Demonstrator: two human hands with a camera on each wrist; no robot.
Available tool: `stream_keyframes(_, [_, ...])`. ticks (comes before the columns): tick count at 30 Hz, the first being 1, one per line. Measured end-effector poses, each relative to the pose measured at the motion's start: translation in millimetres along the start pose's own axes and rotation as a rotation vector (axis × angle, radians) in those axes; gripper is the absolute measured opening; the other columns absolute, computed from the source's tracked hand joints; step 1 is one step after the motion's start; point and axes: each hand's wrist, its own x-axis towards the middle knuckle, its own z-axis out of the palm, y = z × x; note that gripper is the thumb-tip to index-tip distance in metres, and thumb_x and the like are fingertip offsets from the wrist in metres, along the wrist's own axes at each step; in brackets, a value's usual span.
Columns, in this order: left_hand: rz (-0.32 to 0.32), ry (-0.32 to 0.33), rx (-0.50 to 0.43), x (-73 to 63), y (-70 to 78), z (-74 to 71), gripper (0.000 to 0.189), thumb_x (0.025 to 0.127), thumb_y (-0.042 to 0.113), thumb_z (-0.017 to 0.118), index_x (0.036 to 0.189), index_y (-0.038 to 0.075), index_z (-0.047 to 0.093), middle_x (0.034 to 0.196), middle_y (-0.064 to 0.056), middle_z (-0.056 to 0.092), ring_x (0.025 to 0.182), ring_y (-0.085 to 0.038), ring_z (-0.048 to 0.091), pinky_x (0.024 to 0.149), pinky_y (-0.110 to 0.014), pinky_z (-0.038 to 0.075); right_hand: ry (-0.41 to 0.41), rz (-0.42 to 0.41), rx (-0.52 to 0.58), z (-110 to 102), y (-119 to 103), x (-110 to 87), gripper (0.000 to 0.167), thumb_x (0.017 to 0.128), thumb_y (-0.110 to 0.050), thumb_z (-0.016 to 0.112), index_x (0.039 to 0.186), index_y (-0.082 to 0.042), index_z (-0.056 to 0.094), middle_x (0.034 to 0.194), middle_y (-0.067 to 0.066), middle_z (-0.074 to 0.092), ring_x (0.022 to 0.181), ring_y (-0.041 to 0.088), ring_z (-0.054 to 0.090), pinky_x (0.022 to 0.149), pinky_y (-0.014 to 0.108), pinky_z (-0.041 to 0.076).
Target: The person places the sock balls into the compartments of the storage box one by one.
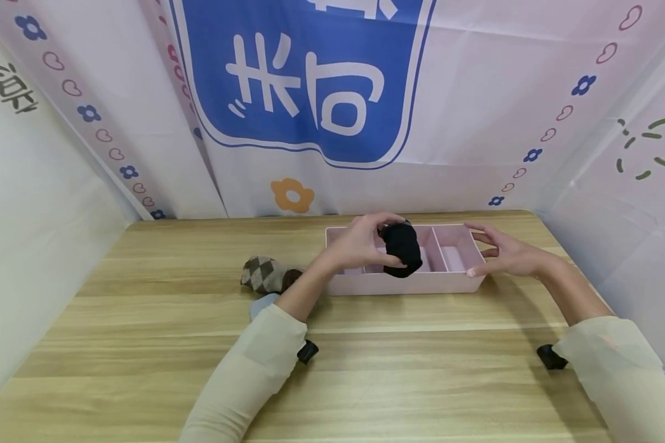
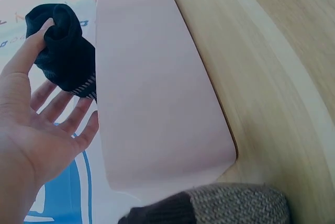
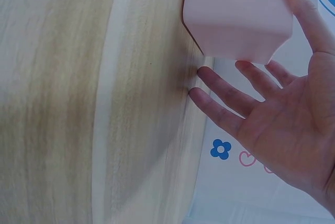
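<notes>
My left hand (image 1: pixel 360 243) holds a rolled black sock (image 1: pixel 403 249) above the middle of a pink divided box (image 1: pixel 404 284), between thumb and fingers. White stripes mark the sock's edge in the left wrist view. At the box's right end, my right hand (image 1: pixel 507 253) has its fingers spread, the thumb touching the front corner and the other fingers along the end wall. Left of the box lie a rolled argyle sock (image 1: pixel 261 274), a dark brown sock (image 1: pixel 291 278) and a light grey-blue one (image 1: pixel 263 304), partly covered by my left forearm.
The box stands near the back of a wooden table (image 1: pixel 399 375), with dividers (image 1: pixel 439 249) across it. A printed cloth (image 1: pixel 465 135) hangs behind the table, and pale cloth walls rise at both sides.
</notes>
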Motion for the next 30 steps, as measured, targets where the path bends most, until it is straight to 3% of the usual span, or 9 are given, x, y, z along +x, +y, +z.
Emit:
stream_keyframes(2, [-0.008,-0.001,-0.002,1.5,1.1,1.6,0.073,0.076,0.016,0.092,0.14,0.005,0.06,0.119,-0.01,0.067,0.103,-0.025,0.061,0.088,-0.025,0.05,0.001,-0.001,0.0,0.0,0.2,-0.4,0.104,0.088,-0.01,0.079,0.164,-0.004,0.008,0.164,0.038,0.013,0.138,0.064,0.036,0.104,0.058,0.048])
stream_keyframes(9, [-0.017,-0.006,-0.008,5.3,1.6,5.4,0.073,0.075,0.017,0.092,0.14,0.005,0.06,0.119,-0.012,0.066,0.103,-0.025,0.06,0.098,-0.049,0.053,0.005,0.0,0.002,0.2,1.1,-0.3,0.103,0.088,-0.01,0.079,0.164,-0.003,0.008,0.164,0.038,0.013,0.138,0.064,0.036,0.104,0.056,0.048])
stream_keyframes(17, [-0.011,-0.004,0.047,10.1,5.7,6.0,0.074,0.076,0.021,0.092,0.141,0.008,0.06,0.122,-0.01,0.066,0.106,-0.023,0.058,0.093,-0.035,0.053,0.008,0.001,-0.02,-0.4,-0.1,0.1,0.102,0.089,-0.012,0.078,0.164,-0.004,0.009,0.164,0.037,0.013,0.139,0.064,0.034,0.107,0.062,0.044])
stream_keyframes(30, [-0.023,-0.013,0.021,24.0,12.7,15.0,0.072,0.076,0.02,0.092,0.14,0.009,0.061,0.126,-0.01,0.066,0.108,-0.021,0.059,0.093,-0.033,0.055,0.007,0.008,-0.018,-0.6,0.3,0.9,0.103,0.089,-0.011,0.079,0.164,-0.005,0.009,0.166,0.036,0.012,0.139,0.064,0.034,0.106,0.059,0.046])
